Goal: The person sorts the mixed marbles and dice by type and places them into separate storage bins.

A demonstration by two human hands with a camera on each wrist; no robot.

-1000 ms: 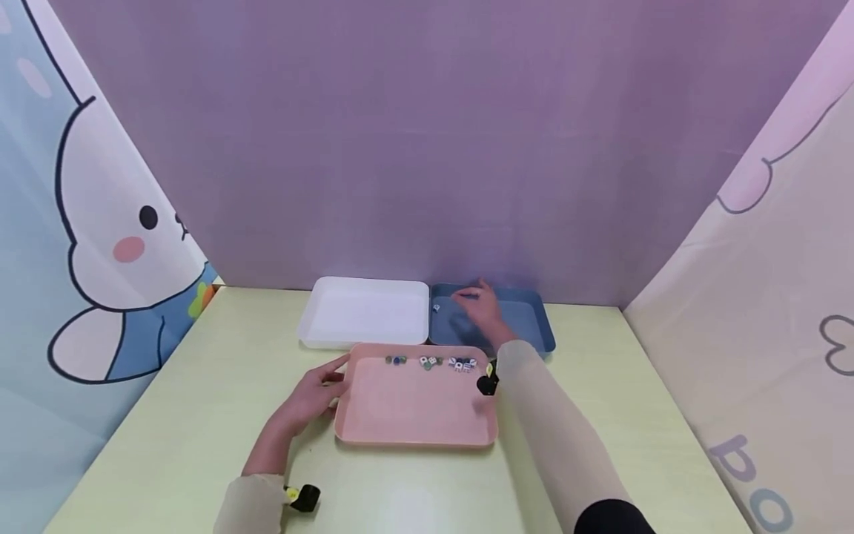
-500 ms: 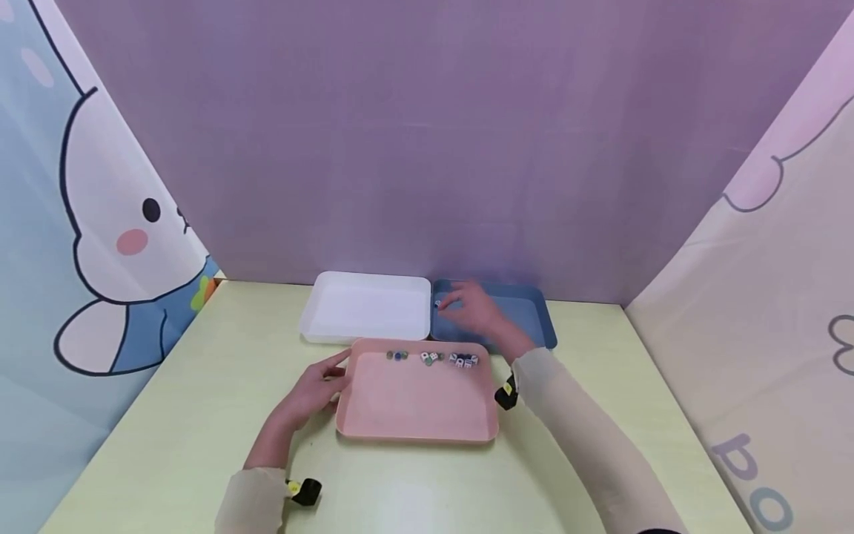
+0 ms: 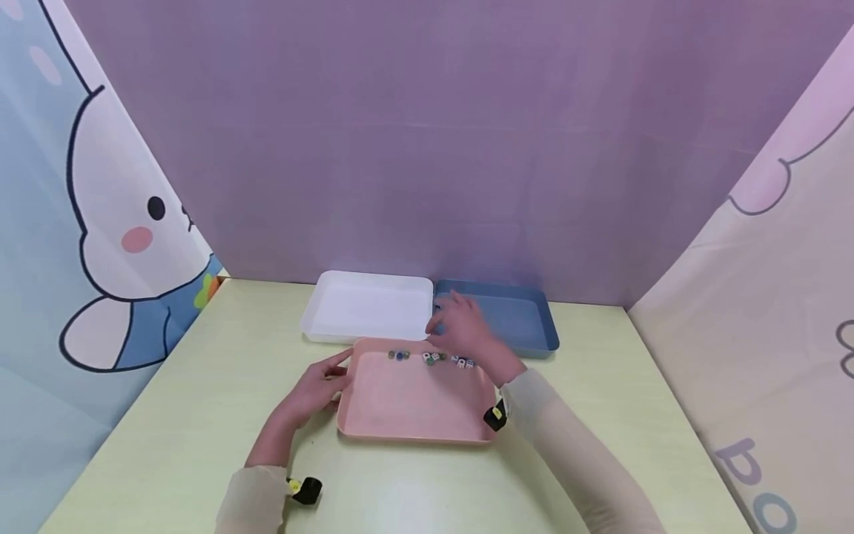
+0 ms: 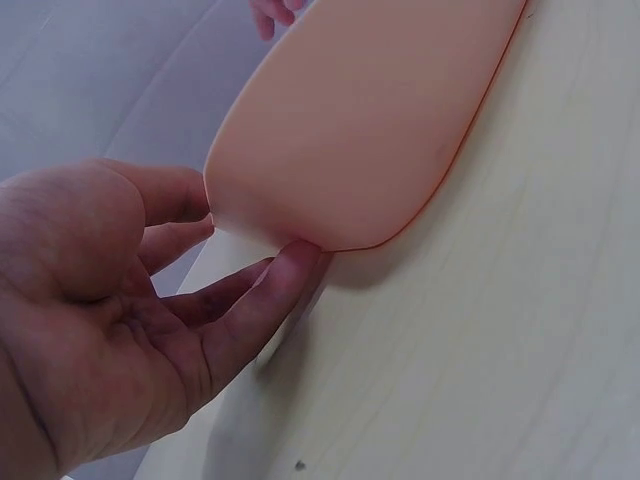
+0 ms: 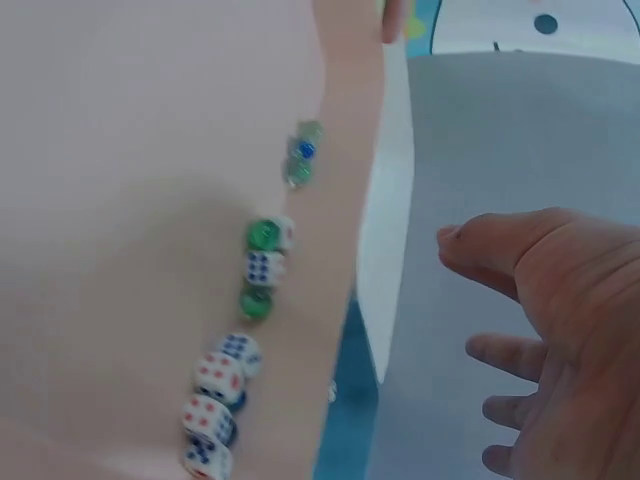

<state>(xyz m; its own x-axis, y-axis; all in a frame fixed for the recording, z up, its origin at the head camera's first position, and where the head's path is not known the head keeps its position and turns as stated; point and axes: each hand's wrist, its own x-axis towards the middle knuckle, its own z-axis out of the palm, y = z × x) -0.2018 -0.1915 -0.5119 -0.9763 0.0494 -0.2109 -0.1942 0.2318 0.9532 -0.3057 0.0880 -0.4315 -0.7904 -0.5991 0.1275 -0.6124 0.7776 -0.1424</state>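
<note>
A pink tray (image 3: 414, 400) lies on the table with its far side toward the other trays. My left hand (image 3: 316, 391) grips its left edge; in the left wrist view, fingertips and thumb (image 4: 290, 270) meet the rim and the corner's underside. Inside along the far side sit green and blue glass marbles (image 5: 303, 152), a middle cluster of white dice (image 5: 265, 268) with green marbles, and several dice (image 5: 208, 418) at the right, partly hidden. My right hand (image 3: 460, 328) hovers between the pink tray and the blue tray (image 3: 520, 319), fingers loosely bent, nothing visible in them.
Behind the pink tray at left is a white tray (image 3: 370, 305), side by side with the blue one. One small whitish piece (image 5: 332, 391) shows inside the blue tray. A purple backdrop (image 3: 427, 148) rises behind, with printed cloths at both sides.
My right hand has moved left across the blue tray, then nearer to me, over the pink tray's far edge. The left hand keeps its grip on the pink tray.
</note>
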